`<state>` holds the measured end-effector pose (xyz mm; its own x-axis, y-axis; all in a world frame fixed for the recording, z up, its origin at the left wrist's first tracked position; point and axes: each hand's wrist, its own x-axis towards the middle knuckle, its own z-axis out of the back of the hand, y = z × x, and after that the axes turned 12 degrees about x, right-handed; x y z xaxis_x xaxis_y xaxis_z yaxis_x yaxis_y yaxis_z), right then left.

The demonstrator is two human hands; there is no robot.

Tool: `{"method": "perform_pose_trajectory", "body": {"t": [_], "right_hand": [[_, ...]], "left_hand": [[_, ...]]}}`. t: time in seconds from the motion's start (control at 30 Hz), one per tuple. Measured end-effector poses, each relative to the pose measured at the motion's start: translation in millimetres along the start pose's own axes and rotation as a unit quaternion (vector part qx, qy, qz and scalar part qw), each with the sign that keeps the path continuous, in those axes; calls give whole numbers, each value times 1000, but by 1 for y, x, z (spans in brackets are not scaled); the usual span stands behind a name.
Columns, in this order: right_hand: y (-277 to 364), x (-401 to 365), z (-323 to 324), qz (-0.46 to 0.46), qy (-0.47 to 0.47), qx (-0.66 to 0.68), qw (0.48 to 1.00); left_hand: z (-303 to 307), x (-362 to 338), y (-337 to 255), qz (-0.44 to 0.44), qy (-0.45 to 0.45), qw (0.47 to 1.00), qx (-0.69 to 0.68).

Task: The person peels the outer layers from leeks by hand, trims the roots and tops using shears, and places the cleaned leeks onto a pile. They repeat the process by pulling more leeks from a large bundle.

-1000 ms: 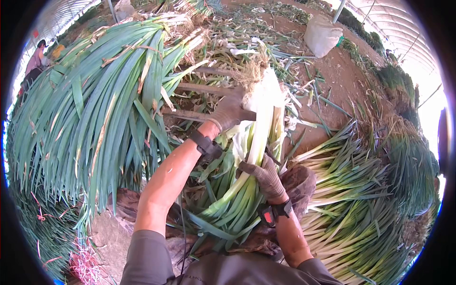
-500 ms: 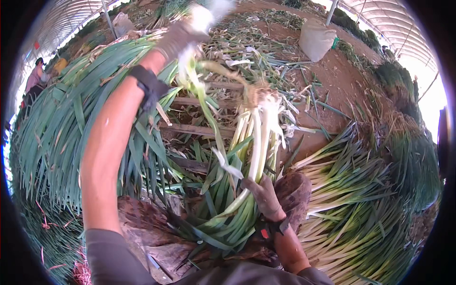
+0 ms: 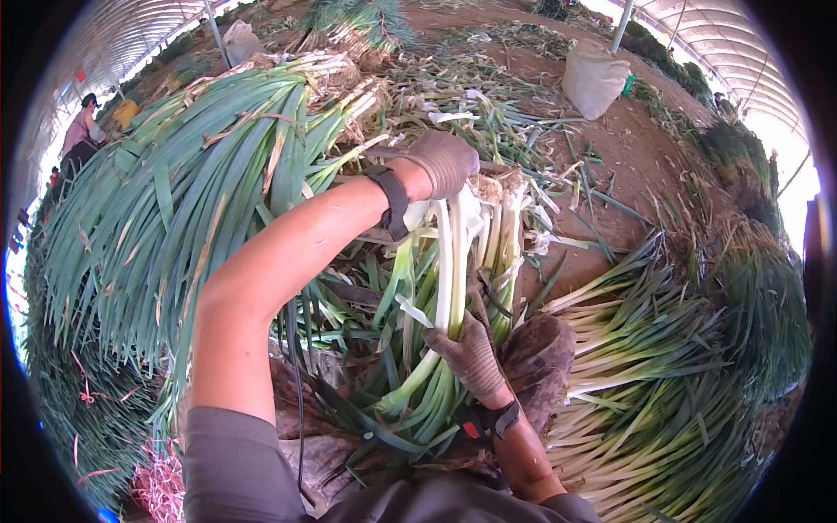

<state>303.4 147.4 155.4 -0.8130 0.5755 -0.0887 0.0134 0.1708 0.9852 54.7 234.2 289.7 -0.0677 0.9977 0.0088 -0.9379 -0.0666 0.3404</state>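
Observation:
My right hand, in a ribbed glove, is wrapped around several green onions at mid-stalk. Their white ends point away from me and the green leaves bend down over my lap. At the root ends, my left hand, gloved too, curls its fingers closed over the tops of the white stalks. Its fingertips are partly hidden. Just right of these stalks stand more green onions with brown roots. A loose strip of pale skin hangs beside my right hand.
Untrimmed green onions are heaped on the left. Cleaned ones lie in rows on the right. Peeled scraps cover the ground ahead, near a pale sack. Another person is at far left.
My left hand has come down and right from the upper left, where it was blurred with pale skin trailing, to the root ends. My right hand keeps its hold on the stalks.

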Motion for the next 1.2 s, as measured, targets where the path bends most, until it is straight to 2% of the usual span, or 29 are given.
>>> {"method": "perform_pose_trajectory", "body": {"t": [0.1,0.13,0.17,0.2,0.23,0.27,0.3,0.33,0.37,0.4,0.43,0.5,0.53,0.57,0.63,0.67,0.7,0.73,0.77,0.8,0.83,0.87,0.9,0.93,0.97,1.07,1.13,1.2], "right_hand": [[6,-1,0,0,12,1,1000],[4,-4,4,-3,10,-5,1000],[1,-8,8,-6,6,-10,1000],[5,-17,11,-3,20,-6,1000],[2,-25,18,-10,19,-8,1000],[-1,-31,23,-18,2,49,999],[-3,-34,28,-25,-18,108,994],[-2,-31,35,-34,-33,114,992],[-1,-26,41,-41,-48,121,991],[-4,-19,44,-11,-57,133,989],[-2,-15,47,-24,-54,152,987],[-2,-13,50,-61,-43,187,979],[-3,-14,49,-45,-35,188,980],[-4,-16,50,-44,-29,183,982],[-7,-19,53,-41,-19,172,984],[-13,-19,56,-42,-15,177,983],[-13,-20,57,-53,-17,181,982],[-11,-19,57,-63,-18,185,980],[-9,-19,57,-72,-20,190,979],[-9,-18,56,-65,-19,193,979],[-8,-18,55,-58,-20,196,979],[-8,-17,55,-52,-22,198,978],[-10,-18,57,-53,-21,196,979],[-13,-17,57,-54,-18,195,979],[-16,-15,56,-52,-13,195,979],[-19,-11,51,-18,-26,187,982],[-17,-11,53,-28,-18,184,982],[-15,-11,55,-59,1,182,981]], "left_hand": [[10,-4,7,24,-1,995,101],[9,-2,22,68,-77,994,30],[5,5,43,110,-125,981,97],[-7,9,79,165,-200,966,9],[-3,-3,109,182,-260,948,-9],[-10,-3,144,241,-293,925,-2],[-4,-5,172,288,-190,930,126],[0,-17,181,250,-140,948,140],[3,-32,160,206,-45,970,121],[-11,-40,141,175,85,981,4],[-10,-59,100,108,205,973,-1],[-60,-97,32,-98,368,925,0],[-90,-113,6,-198,430,881,20],[-106,-120,-6,-248,459,853,19],[-98,-96,-3,-213,430,877,-15],[-93,-73,17,-155,368,915,-47],[-86,-39,54,-55,249,957,-137],[-83,-3,95,54,103,958,-262],[-71,25,125,149,-44,917,-367],[-6,26,112,239,-146,846,-453],[16,45,124,315,-141,842,-415],[8,72,139,240,-142,906,-319],[4,75,114,113,-248,921,-278],[8,75,87,145,-109,932,-314],[34,44,47,38,-31,867,-496],[-50,62,7,-98,-61,754,-647],[-72,48,-14,-82,13,579,-811],[-69,44,-32,-63,-28,561,-825]]}}
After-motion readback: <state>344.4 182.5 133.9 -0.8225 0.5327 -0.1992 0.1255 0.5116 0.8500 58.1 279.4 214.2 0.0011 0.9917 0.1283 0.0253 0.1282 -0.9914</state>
